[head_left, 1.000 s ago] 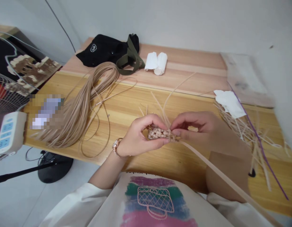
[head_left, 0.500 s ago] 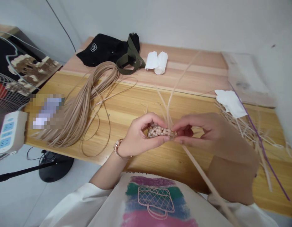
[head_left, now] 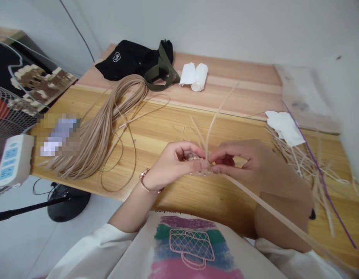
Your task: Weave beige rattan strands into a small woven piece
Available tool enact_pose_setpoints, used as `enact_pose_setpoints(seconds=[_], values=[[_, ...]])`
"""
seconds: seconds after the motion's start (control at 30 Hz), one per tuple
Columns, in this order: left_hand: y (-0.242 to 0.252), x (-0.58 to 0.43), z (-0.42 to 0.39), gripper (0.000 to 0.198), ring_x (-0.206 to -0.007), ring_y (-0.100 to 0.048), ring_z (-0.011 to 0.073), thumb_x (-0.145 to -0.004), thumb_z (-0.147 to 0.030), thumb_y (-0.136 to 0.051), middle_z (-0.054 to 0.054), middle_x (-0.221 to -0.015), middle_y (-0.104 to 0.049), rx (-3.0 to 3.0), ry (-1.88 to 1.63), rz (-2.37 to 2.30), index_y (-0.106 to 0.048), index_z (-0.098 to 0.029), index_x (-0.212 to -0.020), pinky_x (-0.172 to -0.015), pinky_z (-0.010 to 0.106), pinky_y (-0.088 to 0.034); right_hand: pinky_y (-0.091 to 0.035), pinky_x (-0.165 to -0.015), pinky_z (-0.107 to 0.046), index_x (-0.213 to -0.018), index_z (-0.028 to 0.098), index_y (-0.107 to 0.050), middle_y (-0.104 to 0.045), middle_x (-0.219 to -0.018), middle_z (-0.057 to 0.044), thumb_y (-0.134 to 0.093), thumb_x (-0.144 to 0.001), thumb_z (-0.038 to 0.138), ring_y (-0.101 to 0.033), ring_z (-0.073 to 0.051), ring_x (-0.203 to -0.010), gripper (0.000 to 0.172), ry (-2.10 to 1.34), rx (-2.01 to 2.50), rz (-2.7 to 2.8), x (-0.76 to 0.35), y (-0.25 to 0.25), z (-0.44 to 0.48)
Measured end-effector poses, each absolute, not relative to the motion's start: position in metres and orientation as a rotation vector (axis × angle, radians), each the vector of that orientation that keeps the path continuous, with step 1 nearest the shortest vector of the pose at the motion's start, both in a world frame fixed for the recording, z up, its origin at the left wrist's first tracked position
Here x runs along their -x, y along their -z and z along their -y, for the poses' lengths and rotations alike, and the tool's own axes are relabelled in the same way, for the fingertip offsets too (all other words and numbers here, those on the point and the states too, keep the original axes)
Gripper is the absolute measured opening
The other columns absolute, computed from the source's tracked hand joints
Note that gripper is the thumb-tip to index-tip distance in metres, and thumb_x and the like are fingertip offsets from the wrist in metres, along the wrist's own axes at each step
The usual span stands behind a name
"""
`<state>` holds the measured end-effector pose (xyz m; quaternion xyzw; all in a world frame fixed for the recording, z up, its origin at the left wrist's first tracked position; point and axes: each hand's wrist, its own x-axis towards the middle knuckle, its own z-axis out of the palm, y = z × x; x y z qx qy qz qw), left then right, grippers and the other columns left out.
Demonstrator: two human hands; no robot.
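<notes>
My left hand [head_left: 175, 162] and my right hand [head_left: 240, 162] meet above a wooden tabletop [head_left: 164, 131]. Between their fingers sits a small woven piece of pale cane [head_left: 193, 158], mostly hidden by my fingers. My left hand grips it, and a rose-gold wristwatch [head_left: 144, 181] circles that wrist. My right fingers pinch the strands at its right end. A thin upright cane strand [head_left: 215, 118] rises from the weave, and a long flat cane strip [head_left: 269, 205] runs from my right hand toward the lower right.
A large coil of cane strips [head_left: 95, 135] lies left of my hands. Cut strands and a purple rod [head_left: 320, 174] lie right, near white paper [head_left: 285, 128]. A black bag [head_left: 133, 62] and white rolls [head_left: 193, 76] sit behind. A fan [head_left: 7, 110] and power strip [head_left: 15, 160] stand left.
My left fingers have closed farther over the woven piece, hiding most of it. The long strip now swings out toward the lower right, and the upright strands have shifted slightly.
</notes>
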<state>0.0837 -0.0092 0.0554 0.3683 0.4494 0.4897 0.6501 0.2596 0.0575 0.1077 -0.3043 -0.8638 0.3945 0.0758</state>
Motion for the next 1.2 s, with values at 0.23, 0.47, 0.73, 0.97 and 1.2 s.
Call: enact_pose_setpoints(seconds=[0.23, 0.47, 0.73, 0.97, 1.2], values=[[-0.059, -0.090, 0.007, 0.027, -0.047, -0.043, 0.0032, -0.065, -0.032, -0.074, -0.004, -0.056, -0.054, -0.883, -1.147, -1.097, -0.057, -0.011, -0.070, -0.043, 0.015, -0.030, -0.040, -0.055, -0.024, -0.081, 0.018, -0.066, -0.066, -0.070, -0.001, -0.056, -0.081, 0.025, -0.056, -0.011, -0.058, 0.012, -1.123, 0.783, 2.679, -0.257, -0.110, -0.053], [-0.059, -0.093, 0.009, 0.020, -0.046, -0.040, 0.0030, -0.078, -0.030, -0.062, -0.006, -0.054, -0.048, -1.095, -1.283, -1.043, -0.050, -0.014, -0.074, -0.042, 0.014, -0.030, -0.039, -0.056, -0.024, -0.081, 0.017, -0.063, -0.066, -0.071, -0.001, -0.055, -0.082, 0.023, -0.055, -0.011, -0.059, 0.011, -1.110, 0.689, 2.705, -0.258, -0.110, -0.052], [-0.058, -0.094, 0.010, 0.019, -0.044, -0.043, 0.0043, -0.081, -0.030, -0.058, -0.005, -0.053, -0.050, -1.116, -1.261, -1.076, -0.048, -0.016, -0.075, -0.041, 0.015, -0.032, -0.041, -0.060, -0.024, -0.081, 0.017, -0.063, -0.066, -0.073, -0.001, -0.053, -0.084, 0.020, -0.055, -0.011, -0.062, 0.011, -1.083, 0.590, 2.737, -0.259, -0.112, -0.048], [-0.056, -0.097, 0.010, 0.021, -0.042, -0.043, 0.0041, -0.080, -0.032, -0.059, -0.005, -0.051, -0.051, -1.090, -1.320, -1.115, -0.047, -0.015, -0.073, -0.041, 0.015, -0.032, -0.043, -0.061, -0.027, -0.082, 0.019, -0.063, -0.068, -0.075, -0.001, -0.052, -0.084, 0.020, -0.057, -0.013, -0.063, 0.012, -1.084, 0.620, 2.761, -0.258, -0.114, -0.048], [-0.054, -0.099, 0.011, 0.021, -0.040, -0.045, 0.0042, -0.080, -0.033, -0.059, -0.005, -0.050, -0.054, -0.993, -1.396, -1.131, -0.047, -0.016, -0.076, -0.039, 0.014, -0.033, -0.043, -0.063, -0.026, -0.087, 0.018, -0.064, -0.069, -0.080, -0.003, -0.046, -0.085, 0.016, -0.060, -0.014, -0.070, 0.018, -1.055, 0.574, 2.784, -0.257, -0.112, -0.050]])
